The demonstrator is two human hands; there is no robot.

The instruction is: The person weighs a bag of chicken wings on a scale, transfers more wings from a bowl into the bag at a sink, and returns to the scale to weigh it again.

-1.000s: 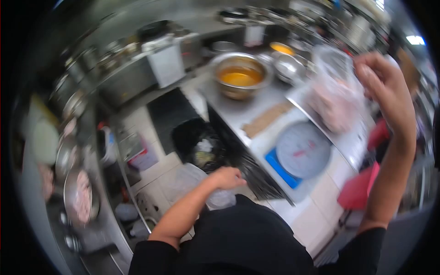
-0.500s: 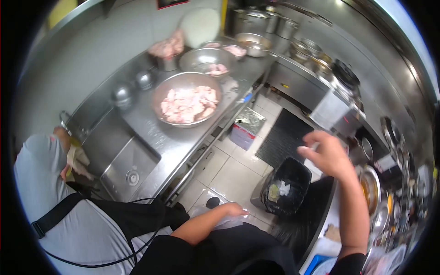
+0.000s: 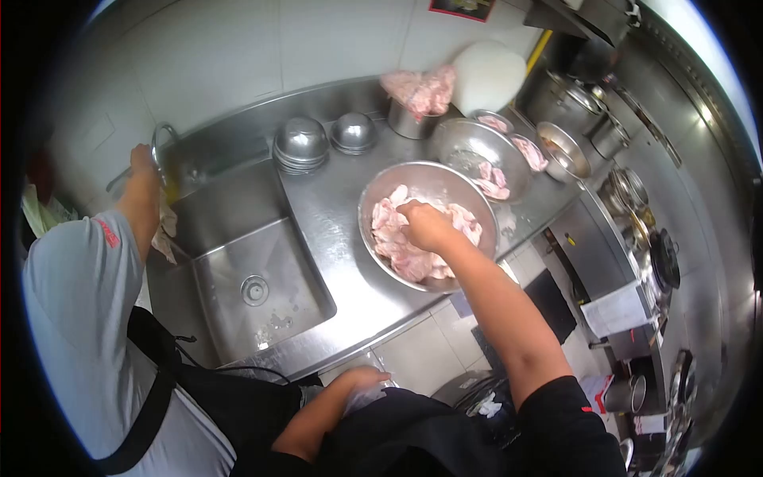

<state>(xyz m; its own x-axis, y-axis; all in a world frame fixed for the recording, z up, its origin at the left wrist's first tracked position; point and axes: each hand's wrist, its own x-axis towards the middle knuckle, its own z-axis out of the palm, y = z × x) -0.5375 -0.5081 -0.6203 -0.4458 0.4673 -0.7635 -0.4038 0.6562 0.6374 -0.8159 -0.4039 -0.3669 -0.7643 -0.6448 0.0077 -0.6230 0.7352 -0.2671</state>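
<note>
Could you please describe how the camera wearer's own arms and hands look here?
The right hand and left hand are bare, with no gloves or wristwear visible. The right forearm and left forearm are uncovered. The right sleeve is short and black, with a small red mark near its edge.

my right hand (image 3: 431, 229) in the bowl (image 3: 437, 180) of meat (image 3: 404, 261), sink (image 3: 234, 262) off to the left, co-worker (image 3: 79, 294) on my left too
</note>
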